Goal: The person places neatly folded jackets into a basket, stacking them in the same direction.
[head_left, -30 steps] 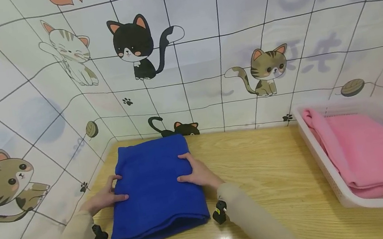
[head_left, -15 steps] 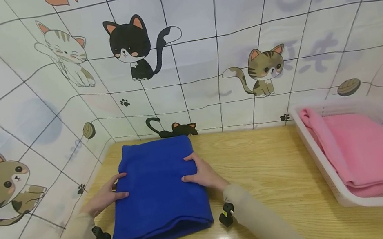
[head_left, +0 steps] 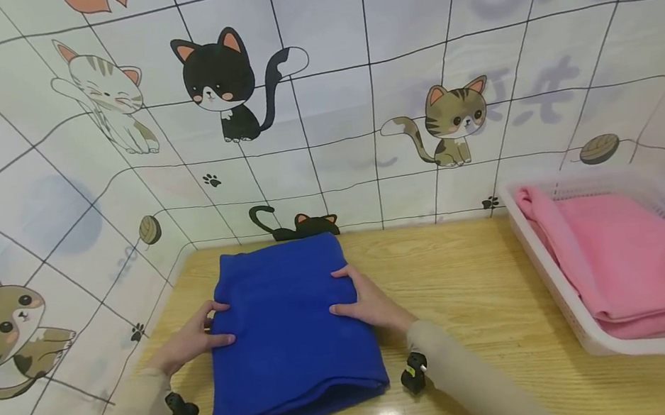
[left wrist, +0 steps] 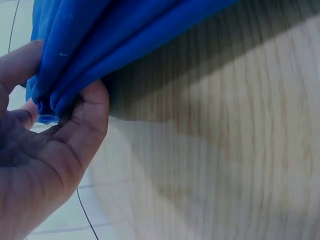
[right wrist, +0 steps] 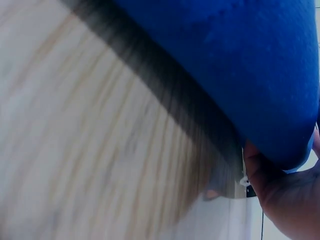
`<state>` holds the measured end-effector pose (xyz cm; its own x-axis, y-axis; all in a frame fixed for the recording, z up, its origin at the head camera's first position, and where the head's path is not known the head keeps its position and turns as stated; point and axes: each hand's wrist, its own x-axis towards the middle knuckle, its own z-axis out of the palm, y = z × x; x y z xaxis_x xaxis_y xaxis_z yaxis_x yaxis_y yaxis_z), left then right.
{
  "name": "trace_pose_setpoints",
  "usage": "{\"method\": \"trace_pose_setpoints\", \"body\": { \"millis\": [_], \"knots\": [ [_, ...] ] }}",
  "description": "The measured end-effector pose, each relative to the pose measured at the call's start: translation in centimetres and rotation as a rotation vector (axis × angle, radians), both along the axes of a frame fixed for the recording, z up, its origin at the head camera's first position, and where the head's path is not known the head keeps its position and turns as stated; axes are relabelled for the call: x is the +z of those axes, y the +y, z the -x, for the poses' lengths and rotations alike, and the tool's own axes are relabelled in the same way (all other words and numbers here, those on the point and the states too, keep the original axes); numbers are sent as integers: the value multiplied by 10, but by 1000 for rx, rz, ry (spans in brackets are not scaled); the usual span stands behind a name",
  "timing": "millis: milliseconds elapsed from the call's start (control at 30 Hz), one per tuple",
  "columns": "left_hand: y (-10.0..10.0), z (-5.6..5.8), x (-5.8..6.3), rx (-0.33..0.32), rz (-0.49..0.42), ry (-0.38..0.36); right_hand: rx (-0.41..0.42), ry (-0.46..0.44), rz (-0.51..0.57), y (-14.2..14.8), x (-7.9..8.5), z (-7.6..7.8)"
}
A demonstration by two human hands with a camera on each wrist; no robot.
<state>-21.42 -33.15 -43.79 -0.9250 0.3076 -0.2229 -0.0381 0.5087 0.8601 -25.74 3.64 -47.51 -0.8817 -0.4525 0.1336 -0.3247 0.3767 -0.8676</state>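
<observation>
A folded blue cloth [head_left: 290,336] is between my two hands, its folded layers parted a little at the near end. On its left side my left hand [head_left: 193,334] grips the edge, thumb on top; in the left wrist view, fingers [left wrist: 92,107] curl under the stacked layers [left wrist: 75,55]. My right hand [head_left: 375,301] holds the opposite side the same way, thumb over the top. The right wrist view has the cloth's rounded side [right wrist: 240,75] above a dark shadow, with fingers reaching beneath it. It appears slightly raised from the wooden table [head_left: 446,276].
At the right stands a white plastic basket [head_left: 553,282] with a folded pink cloth [head_left: 643,254] in it. Behind and to the left rise walls [head_left: 337,106] covered with a cat-print grid pattern. Bare wood lies between the blue cloth and the basket.
Both hands have moved to the right together, carrying the blue cloth a short way toward the basket. The head view has turned slightly right. Both grips look the same.
</observation>
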Motion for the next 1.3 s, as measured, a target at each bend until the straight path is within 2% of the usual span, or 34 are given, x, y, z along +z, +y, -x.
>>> {"method": "trace_pose_setpoints", "body": {
  "millis": [400, 633, 800, 1000, 1300],
  "knots": [
    [35, 4, 9, -20, -75, 9, -28, 5, -29, 39, 6, -1],
    [58, 12, 15, -54, -55, 57, -34, -18, -57, 65, 10, -2],
    [76, 18, 19, -85, -82, 73, -43, -22, -57, 83, 14, -3],
    [93, 22, 23, -94, -89, 88, -45, -40, -60, 102, 26, -5],
    [116, 27, 27, -103, -115, 131, -32, 24, -91, 125, 54, -8]
  ]
}}
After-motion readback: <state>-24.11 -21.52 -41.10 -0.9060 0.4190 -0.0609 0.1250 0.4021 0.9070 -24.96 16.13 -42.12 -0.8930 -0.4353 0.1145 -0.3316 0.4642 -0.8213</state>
